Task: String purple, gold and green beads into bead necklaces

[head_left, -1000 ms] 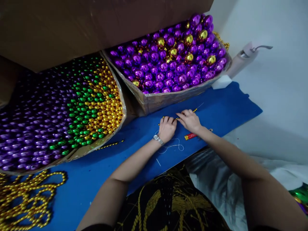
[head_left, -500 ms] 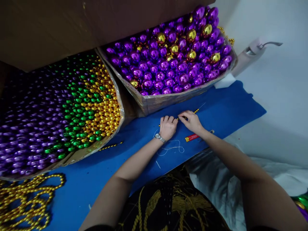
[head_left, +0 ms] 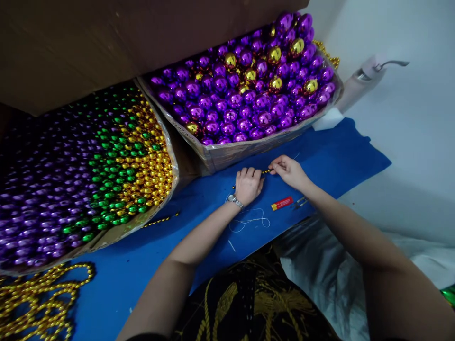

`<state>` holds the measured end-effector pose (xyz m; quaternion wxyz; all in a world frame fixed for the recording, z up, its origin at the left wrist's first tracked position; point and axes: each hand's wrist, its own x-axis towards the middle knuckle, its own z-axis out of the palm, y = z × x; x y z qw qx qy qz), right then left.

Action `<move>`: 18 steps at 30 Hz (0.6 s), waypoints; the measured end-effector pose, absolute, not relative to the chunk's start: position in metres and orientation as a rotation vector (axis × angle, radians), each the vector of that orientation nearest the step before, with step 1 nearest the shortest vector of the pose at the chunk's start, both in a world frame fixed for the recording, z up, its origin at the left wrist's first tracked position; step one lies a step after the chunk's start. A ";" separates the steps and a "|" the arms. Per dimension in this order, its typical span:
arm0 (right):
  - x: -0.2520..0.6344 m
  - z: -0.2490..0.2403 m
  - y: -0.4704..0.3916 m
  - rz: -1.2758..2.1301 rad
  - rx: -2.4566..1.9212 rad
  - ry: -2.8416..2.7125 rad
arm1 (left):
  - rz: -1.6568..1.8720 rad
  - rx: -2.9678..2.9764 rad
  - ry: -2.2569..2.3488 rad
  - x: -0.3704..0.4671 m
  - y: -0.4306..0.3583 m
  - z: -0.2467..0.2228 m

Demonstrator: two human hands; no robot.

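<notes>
A short strand of small gold beads (head_left: 266, 172) runs between my two hands, just above or on the blue cloth (head_left: 337, 161). My left hand (head_left: 249, 185), with a watch (head_left: 234, 201) at its wrist, is closed over the strand, knuckles up; a bit of the strand shows left of it. My right hand (head_left: 288, 171) pinches the strand's right part between thumb and fingertips. Beyond the right hand a thin thread end shows. Loose white thread (head_left: 261, 219) lies curled on the cloth below my left hand.
A red lighter (head_left: 282, 204) and a metal tool (head_left: 300, 202) lie near my right forearm. Two cardboard boxes hold purple balls (head_left: 245, 111) and multicoloured beads (head_left: 106, 166). Gold bead strings (head_left: 46, 298) heap at lower left. A pale bottle (head_left: 359, 83) stands at upper right.
My right hand has moved a little right, away from the left, baring more beads between them. The lighter and metal tool now show more fully. The view has shifted slightly.
</notes>
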<state>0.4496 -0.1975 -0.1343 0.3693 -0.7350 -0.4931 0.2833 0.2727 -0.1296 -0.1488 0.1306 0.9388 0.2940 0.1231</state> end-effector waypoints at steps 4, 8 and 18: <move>0.447 -0.126 -0.202 0.630 -2.091 -1.500 | 0.297 2.713 0.877 0.286 -0.124 -0.149; 0.440 -0.126 -0.196 0.527 -2.200 -1.660 | 0.312 2.711 0.907 0.288 -0.124 -0.154; 0.427 -0.129 -0.197 0.413 -2.409 -1.955 | 0.341 2.718 0.893 0.286 -0.126 -0.162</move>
